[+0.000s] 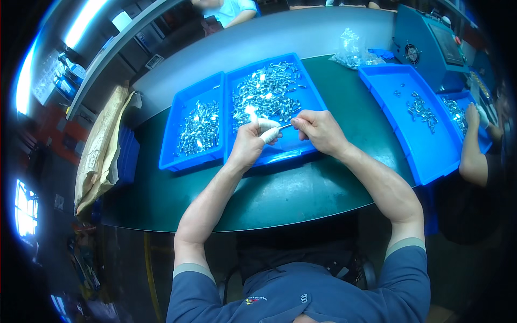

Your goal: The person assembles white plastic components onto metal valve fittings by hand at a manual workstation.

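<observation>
My left hand [252,141], with white covers on its thumb and a finger, is closed in a pinch over the near part of a blue tray [316,97]. What its fingertips hold is too small to make out. My right hand [322,132] pinches a thin rod [285,126], whose other end meets the left fingertips. Many small shiny metal parts [266,89] lie heaped in the tray beyond my hands. Beside it on the left, a second blue tray [168,148] holds more small metal parts [199,129].
A blue tray [423,156] with a few metal parts stands at the right, near a teal machine [431,46]. Another person's hand [474,116] works over a tray there. A clear bag of parts [350,51] lies at the back. Brown paper [99,151] covers blue bins at left.
</observation>
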A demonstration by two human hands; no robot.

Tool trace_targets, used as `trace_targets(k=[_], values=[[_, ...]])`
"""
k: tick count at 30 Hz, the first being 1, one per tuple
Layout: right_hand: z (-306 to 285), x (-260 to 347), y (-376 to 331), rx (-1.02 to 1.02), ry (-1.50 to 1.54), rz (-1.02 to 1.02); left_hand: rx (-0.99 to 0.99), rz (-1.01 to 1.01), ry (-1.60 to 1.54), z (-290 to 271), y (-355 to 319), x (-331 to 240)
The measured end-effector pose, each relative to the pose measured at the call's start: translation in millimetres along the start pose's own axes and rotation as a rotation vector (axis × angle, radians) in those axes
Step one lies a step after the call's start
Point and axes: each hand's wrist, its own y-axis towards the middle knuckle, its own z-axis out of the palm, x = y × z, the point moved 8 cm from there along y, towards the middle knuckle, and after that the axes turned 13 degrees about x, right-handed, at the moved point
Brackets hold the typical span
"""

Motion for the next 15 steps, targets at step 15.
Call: trace_targets(k=[15], values=[[-7.4, -4.1, -0.6, -0.061, 0.056, -0.036, -0.048, 0.034, 1.342, -34.3, -10.2, -38.1]])
